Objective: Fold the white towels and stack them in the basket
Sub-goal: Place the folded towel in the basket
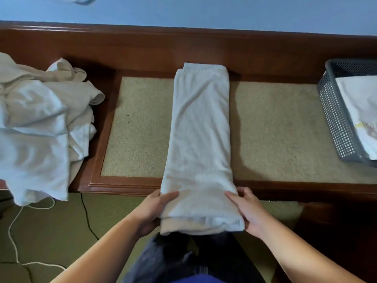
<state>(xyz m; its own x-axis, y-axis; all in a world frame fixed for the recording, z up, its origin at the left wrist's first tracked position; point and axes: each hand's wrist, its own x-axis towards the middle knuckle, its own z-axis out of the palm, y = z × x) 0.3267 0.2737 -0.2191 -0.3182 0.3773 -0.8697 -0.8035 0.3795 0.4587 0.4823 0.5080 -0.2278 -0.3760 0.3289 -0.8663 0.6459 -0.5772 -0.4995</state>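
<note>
A white towel (pixel 200 127), folded into a long narrow strip, lies across the middle of the low wooden table (pixel 130 183), and its near end hangs over the front edge. My left hand (pixel 157 211) grips the near left corner of that end. My right hand (pixel 247 211) grips the near right corner, thumb on top. A heap of unfolded white towels (pixel 40 123) covers the table's left end. At the far right stands a grey mesh basket (pixel 334 117) with a folded white towel (pixel 361 107) inside.
The table has a beige woven top (pixel 281 129) inside a raised wooden frame, with a blue wall behind. A black cable (pixel 86 216) and a white cord (pixel 14 231) lie on the green floor at the lower left. My knees are below the towel.
</note>
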